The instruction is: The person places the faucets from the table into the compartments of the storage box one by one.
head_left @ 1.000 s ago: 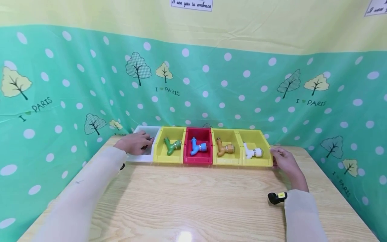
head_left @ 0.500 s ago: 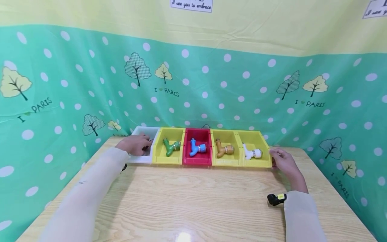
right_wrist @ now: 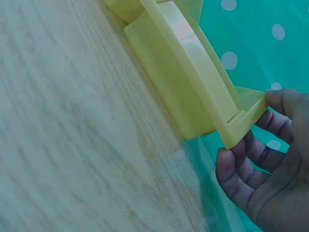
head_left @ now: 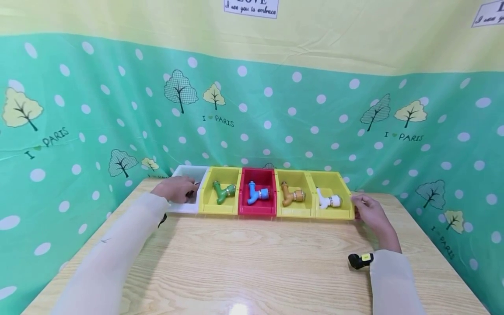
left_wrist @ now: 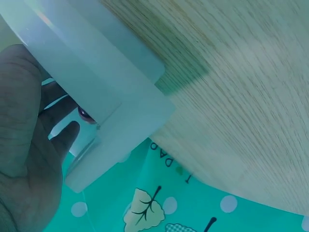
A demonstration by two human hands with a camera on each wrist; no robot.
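My left hand [head_left: 176, 189] reaches down into the white bin [head_left: 191, 168] at the left end of a row of bins. In the left wrist view, a small dark red rounded thing [left_wrist: 85, 115] peeks past the white wall beside the fingers; I cannot tell whether they grip it. My right hand [head_left: 372, 212] pinches the outer edge of the yellow bin [right_wrist: 203, 87] at the right end, thumb above and fingers below. A white tap [head_left: 330, 201] lies in that bin. Towards the left come a brown tap [head_left: 292, 195], a blue tap [head_left: 257, 193] and a green tap [head_left: 224, 193].
The brown and green taps lie in yellow bins, the blue one in a red bin [head_left: 257, 211]. The row stands at the back of a wooden table [head_left: 252, 253], close to a green dotted curtain [head_left: 252, 113]. A black wrist camera [head_left: 359, 261] sits by the right sleeve.
The left hand has shifted very slightly within the white bin. The right hand stays on the end bin, and the taps have not moved; the head view tilts a little.
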